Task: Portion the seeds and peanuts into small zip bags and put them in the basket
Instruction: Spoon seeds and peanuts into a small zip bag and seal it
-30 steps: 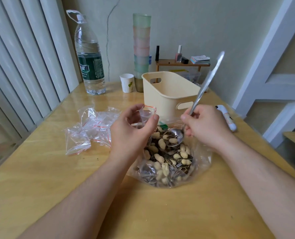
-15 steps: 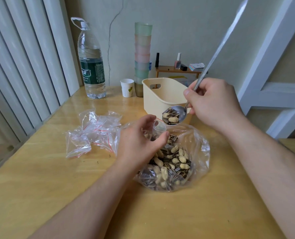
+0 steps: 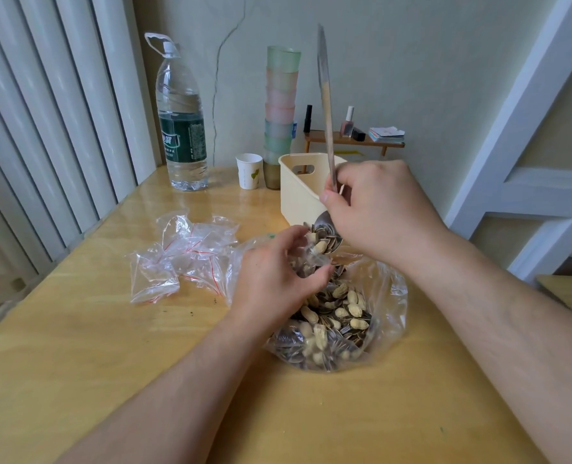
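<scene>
Tilted steeply since a moment ago, the spoon (image 3: 326, 135) in the right hand (image 3: 378, 209), fingers clenched on its handle, spills seeds and peanuts toward the small zip bag (image 3: 306, 262), mostly hidden by the left hand (image 3: 274, 283) pinching it. Below, the large bag (image 3: 341, 316) of striped seeds and pale peanuts sits on the surface (image 3: 110, 346). Behind stands the cream basket (image 3: 298, 189); spare bags (image 3: 184, 256) lie left.

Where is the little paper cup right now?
The paper cup stands at the table's far edge, between the water bottle on its left and the cream basket on its right.
</scene>
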Available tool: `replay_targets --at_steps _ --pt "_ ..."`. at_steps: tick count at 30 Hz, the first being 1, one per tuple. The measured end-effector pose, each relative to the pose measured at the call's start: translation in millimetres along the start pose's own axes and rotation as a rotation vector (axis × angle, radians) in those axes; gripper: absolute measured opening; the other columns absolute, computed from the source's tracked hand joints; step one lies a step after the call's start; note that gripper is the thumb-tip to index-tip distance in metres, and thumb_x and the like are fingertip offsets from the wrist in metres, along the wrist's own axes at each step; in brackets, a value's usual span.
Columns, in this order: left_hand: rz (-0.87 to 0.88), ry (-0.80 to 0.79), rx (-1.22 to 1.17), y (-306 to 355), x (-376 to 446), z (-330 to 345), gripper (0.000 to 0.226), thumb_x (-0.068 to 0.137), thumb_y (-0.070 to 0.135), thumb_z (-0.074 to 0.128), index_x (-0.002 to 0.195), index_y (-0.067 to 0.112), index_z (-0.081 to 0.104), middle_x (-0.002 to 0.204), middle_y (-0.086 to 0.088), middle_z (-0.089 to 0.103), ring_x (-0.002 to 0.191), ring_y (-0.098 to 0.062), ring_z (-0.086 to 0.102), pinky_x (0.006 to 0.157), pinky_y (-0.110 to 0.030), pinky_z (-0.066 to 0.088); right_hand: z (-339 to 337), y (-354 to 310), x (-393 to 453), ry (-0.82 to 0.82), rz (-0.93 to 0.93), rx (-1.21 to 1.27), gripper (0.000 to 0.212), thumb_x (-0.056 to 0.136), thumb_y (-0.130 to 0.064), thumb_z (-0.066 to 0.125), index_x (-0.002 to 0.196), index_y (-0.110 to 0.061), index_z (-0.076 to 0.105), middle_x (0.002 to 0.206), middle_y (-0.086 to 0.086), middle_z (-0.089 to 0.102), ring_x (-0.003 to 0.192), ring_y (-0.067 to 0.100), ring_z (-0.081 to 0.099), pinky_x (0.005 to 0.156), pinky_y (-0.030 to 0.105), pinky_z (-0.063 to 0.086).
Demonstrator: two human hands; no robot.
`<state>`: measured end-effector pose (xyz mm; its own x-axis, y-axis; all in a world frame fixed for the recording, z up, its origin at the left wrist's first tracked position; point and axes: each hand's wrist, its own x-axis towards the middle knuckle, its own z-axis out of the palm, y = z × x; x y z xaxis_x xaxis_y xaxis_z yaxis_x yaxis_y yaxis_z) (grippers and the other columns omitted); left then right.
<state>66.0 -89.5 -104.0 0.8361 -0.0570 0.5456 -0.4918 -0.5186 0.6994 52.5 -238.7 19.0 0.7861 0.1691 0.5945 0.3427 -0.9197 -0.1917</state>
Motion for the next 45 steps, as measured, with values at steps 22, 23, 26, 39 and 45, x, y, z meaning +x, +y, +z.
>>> replay_targets --at_steps 22,23,26,39,45 --pt "-0.086 0.036 -0.127 -0.5 2.5 1.6 0.061 0.073 0.042 0.093 0.127 0.03 0.068 0.101 0.021 0.073 0.093 0.006 0.066 0.083 -0.009 0.05 -3.9 7.3 -10.1 0.118 -0.01 0.075 0.011 0.095 -0.028 0.069 0.091 -0.022 0.078 0.086 -0.003 0.072 0.081 0.017 0.061 0.074 0.03 0.047" --pt "-0.108 0.044 -0.151 -0.6 2.7 0.8 0.063 0.072 0.043 0.093 0.128 0.031 0.068 0.101 0.021 0.073 0.094 0.007 0.067 0.083 -0.009 0.05 -7.0 9.6 -10.7 0.159 0.026 0.103 0.011 0.094 -0.027 0.07 0.091 -0.021 0.079 0.082 -0.004 0.072 0.076 0.015 0.06 0.072 0.029 0.046" --pt "-0.178 0.07 -0.229 -3.2 3.7 -2.1 0.064 0.071 0.043 0.094 0.128 0.03 0.069 0.102 0.02 0.074 0.094 0.007 0.068 0.085 -0.015 0.055 -11.8 20.8 -13.8 0.184 0.147 0.153 0.009 0.095 -0.025 0.07 0.091 -0.021 0.077 0.069 -0.015 0.062 0.063 0.009 0.052 0.068 0.023 0.039" --pt "-0.295 0.118 -0.482 -7.2 6.7 0.1 0.053 0.077 0.023 0.093 0.124 0.024 0.068 0.094 0.007 0.08 0.093 0.002 0.072 0.082 -0.016 0.055 48.9 20.6 -60.1 -0.184 0.309 0.19 0.021 0.096 -0.034 0.069 0.077 -0.025 0.068 0.062 -0.011 0.059 0.062 0.004 0.056 0.056 0.02 0.04" --pt "-0.275 0.157 -0.561 -6.4 6.8 -0.9 0.052 0.078 0.021 0.093 0.124 0.023 0.068 0.103 0.003 0.079 0.094 -0.008 0.076 0.086 -0.029 0.06 58.8 24.2 -60.8 -0.18 0.457 0.319 0.014 0.095 -0.036 0.068 0.083 -0.03 0.07 0.069 -0.006 0.072 0.071 0.014 0.073 0.074 0.034 0.06"
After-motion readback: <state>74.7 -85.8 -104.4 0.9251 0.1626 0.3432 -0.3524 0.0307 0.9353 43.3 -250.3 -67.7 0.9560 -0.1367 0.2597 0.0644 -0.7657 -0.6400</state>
